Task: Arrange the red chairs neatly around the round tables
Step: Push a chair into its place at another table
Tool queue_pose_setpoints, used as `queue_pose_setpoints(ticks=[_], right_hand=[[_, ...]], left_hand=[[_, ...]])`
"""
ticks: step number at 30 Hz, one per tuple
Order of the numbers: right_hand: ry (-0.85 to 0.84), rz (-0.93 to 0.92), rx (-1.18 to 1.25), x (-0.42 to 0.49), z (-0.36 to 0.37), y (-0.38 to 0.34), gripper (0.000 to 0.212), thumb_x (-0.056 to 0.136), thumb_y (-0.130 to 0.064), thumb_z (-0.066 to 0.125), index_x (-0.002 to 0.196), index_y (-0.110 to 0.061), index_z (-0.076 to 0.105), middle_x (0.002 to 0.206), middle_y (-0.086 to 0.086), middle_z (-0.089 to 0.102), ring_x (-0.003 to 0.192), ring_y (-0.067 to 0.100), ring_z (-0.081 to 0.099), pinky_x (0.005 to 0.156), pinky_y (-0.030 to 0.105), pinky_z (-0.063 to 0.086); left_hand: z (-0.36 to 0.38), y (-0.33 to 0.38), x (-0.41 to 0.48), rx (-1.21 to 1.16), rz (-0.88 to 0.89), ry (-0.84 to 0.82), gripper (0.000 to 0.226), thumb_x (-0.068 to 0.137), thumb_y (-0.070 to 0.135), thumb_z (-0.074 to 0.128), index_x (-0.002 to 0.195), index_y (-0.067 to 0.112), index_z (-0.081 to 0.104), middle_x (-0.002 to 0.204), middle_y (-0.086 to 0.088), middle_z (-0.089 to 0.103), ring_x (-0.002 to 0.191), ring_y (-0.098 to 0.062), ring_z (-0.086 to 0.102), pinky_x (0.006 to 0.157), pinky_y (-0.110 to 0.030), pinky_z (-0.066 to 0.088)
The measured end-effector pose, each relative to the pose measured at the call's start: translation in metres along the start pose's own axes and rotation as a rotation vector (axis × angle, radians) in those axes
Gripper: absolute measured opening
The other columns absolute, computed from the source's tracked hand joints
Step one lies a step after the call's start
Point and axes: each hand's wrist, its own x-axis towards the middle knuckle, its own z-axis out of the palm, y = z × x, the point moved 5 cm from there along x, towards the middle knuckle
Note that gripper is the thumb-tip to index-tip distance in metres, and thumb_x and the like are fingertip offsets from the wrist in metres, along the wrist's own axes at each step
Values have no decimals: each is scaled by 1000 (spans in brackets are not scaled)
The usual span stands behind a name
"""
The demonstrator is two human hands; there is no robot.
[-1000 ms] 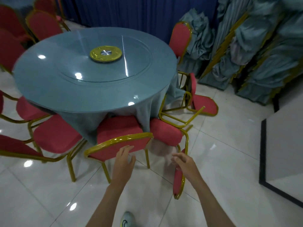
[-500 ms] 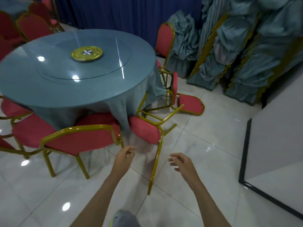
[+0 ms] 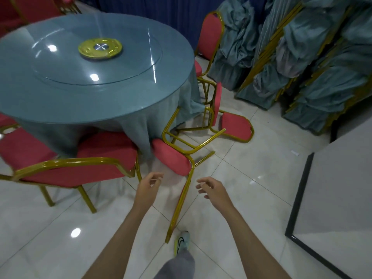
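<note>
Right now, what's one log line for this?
left grip open, empty | right grip open, empty | tipped chair between them, untouched

Red chair [image 3: 171, 158] tipped on floor by round table [image 3: 80, 93]; second tipped chair [image 3: 235, 123] beyond it; upright chair [image 3: 76, 174] tucked at table's near edge

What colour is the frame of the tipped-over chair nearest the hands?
Gold, on the tipped chair's frame; head view.
</note>
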Motion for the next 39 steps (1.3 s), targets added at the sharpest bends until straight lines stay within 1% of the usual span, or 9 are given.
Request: queue_pose_setpoints(ticks=[4, 8, 14, 20, 25, 30, 33, 37, 39], right_hand=[[-49, 8, -63, 43, -4, -18, 20, 102, -18, 55, 104, -25, 73, 96, -6, 78, 88, 12, 74, 80, 33, 56], [-95, -9, -104, 83, -2, -44, 17, 102, -19, 56, 107, -23, 72, 98, -4, 77, 91, 15, 73, 79, 32, 56], [-197, -23, -148, 130, 12, -75, 17, 102, -18, 56, 108, -21, 71, 99, -2, 77, 93, 20, 74, 76, 29, 54], [-326, -35, -262, 181, 26, -87, 18, 103, -14, 55, 111, -14, 71, 96, -1, 75, 77, 3, 69, 64, 16, 51], [-452, -62, -358, 227, 36, -96, 18, 105, -13, 54, 114, -11, 69, 103, 7, 76, 80, 11, 69, 61, 20, 49], [-618, -100, -475, 271, 47, -97, 17, 104, -14, 55, 113, -16, 70, 93, -11, 73, 73, -4, 69, 67, 20, 54], [-745, -70, -521, 289, 56, -88, 17, 104, -11, 54, 109, -15, 69, 93, -2, 74, 81, 11, 71, 77, 37, 56], [-912, -69, -638, 295, 64, -75, 20, 105, -12, 52, 100, -25, 67, 100, 4, 76, 87, 18, 70, 65, 25, 51], [-992, -73, -707, 293, 69, -64, 23, 105, -8, 49, 101, -22, 67, 101, 7, 74, 88, 21, 69, 69, 27, 52]], left_hand=[[7, -9, 34, -123, -64, 53, 20, 101, 9, 56, 103, 23, 70, 96, 4, 71, 73, -14, 58, 62, -30, 46], [9, -8, 61, -155, -93, 97, 20, 101, 6, 57, 101, 21, 70, 102, -1, 73, 92, -19, 68, 79, -32, 55], [-4, -3, 88, -150, -115, 163, 19, 103, 10, 55, 102, 21, 70, 98, 2, 73, 82, -10, 68, 70, -24, 52], [-13, -6, 116, -158, -155, 240, 18, 103, 11, 54, 108, 16, 70, 101, 2, 74, 86, -6, 69, 75, -18, 51], [-5, -3, 128, -172, -218, 335, 19, 102, 6, 53, 109, 13, 70, 102, -1, 73, 85, -8, 69, 73, -16, 50], [8, -2, 127, -220, -280, 470, 23, 102, 2, 53, 105, 16, 71, 101, -4, 71, 89, -16, 69, 72, -20, 55], [23, -10, 117, -295, -395, 585, 18, 103, 9, 53, 108, 13, 70, 101, -5, 73, 90, -21, 70, 79, -34, 56], [40, -23, 87, -401, -514, 753, 18, 104, 13, 53, 104, 18, 71, 98, -2, 76, 89, -21, 71, 75, -32, 55], [49, -29, 65, -450, -573, 842, 21, 103, 9, 52, 101, 18, 72, 95, -1, 76, 87, -21, 72, 72, -29, 55]])
